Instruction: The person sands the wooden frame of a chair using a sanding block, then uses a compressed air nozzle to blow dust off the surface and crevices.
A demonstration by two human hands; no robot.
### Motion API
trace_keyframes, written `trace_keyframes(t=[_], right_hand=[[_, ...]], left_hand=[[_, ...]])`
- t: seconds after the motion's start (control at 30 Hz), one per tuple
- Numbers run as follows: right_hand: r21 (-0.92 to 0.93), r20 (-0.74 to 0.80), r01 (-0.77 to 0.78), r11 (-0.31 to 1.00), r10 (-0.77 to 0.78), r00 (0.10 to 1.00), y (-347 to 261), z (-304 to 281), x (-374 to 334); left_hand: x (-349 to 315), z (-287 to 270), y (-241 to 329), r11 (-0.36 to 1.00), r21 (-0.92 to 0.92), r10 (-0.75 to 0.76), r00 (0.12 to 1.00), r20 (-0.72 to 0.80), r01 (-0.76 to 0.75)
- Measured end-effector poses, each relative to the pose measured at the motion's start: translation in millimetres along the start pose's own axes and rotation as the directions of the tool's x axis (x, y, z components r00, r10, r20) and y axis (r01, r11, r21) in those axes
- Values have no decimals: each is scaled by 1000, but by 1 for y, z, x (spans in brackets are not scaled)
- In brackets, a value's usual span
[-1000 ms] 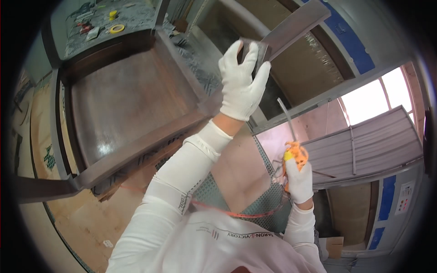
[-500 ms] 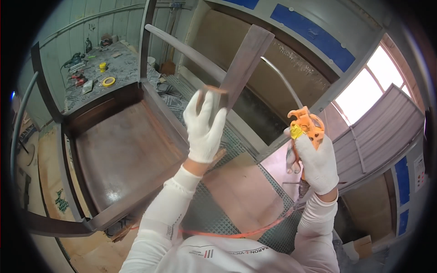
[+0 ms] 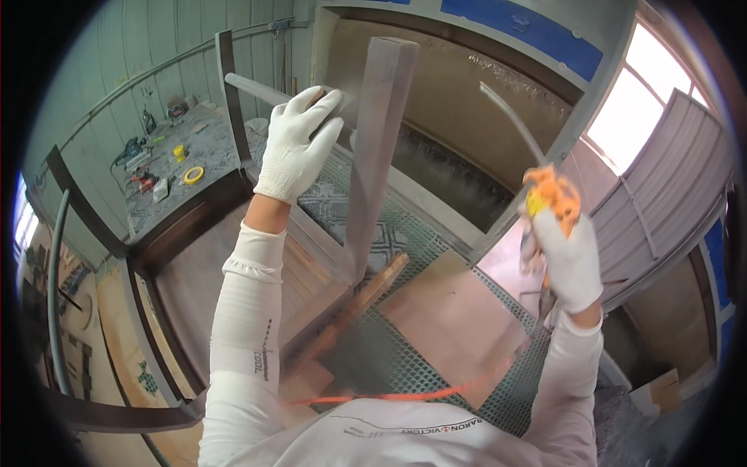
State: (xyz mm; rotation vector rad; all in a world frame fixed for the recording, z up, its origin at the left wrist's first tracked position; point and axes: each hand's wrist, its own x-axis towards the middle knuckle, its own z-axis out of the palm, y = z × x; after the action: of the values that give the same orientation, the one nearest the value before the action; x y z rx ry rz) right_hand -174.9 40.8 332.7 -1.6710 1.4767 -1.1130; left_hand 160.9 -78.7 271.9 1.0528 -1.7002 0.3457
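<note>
My left hand [image 3: 299, 148], in a white glove, is closed around a flat pad [image 3: 343, 105] with a brown edge, mostly hidden by the fingers. It overlaps the round rail [image 3: 257, 87] of a dark brown wooden chair-like frame [image 3: 187, 210], left of its broad greyish post [image 3: 381, 148]. Whether the pad touches the rail, I cannot tell. My right hand [image 3: 572, 257], gloved too, grips an orange air blow gun [image 3: 556, 194] with a yellow part. Its long, bent metal nozzle [image 3: 513, 121] points up and left, apart from the post.
A cluttered work surface [image 3: 206, 144] with tools and yellow tape rolls lies at the back left. A red-orange hose [image 3: 405, 397] crosses before me above green grating [image 3: 366, 342]. A recessed booth [image 3: 459, 86] stands behind, and a ribbed panel [image 3: 665, 171] at right.
My left hand with the pad has moved up and left, off the post to beside the rail. The blow gun has shifted right and slightly up. The post now stands more upright in view.
</note>
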Motion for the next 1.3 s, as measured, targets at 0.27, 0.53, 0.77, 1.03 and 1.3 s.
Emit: trace_keyframes(t=[0.27,0.53,0.77,1.03,1.3], right_hand=[[62,376,-42,997,16,927,44,24,20],[-256,764,-354,900,412,496,225,82,39],[-212,918,-233,949,275,286,251,90,104],[-238,931,-456,858,335,145,332,151,132],[-263,965,-360,895,239,-109,346,188,147]], left_hand=[[-6,-7,-13,980,-129,134,981,-144,-153],[-125,17,-21,531,-691,-738,669,-92,491],[-226,49,-4,235,-595,-965,257,-49,768],[-223,87,21,172,-224,-956,108,-271,959],[-310,25,-28,344,840,-780,626,6,421]])
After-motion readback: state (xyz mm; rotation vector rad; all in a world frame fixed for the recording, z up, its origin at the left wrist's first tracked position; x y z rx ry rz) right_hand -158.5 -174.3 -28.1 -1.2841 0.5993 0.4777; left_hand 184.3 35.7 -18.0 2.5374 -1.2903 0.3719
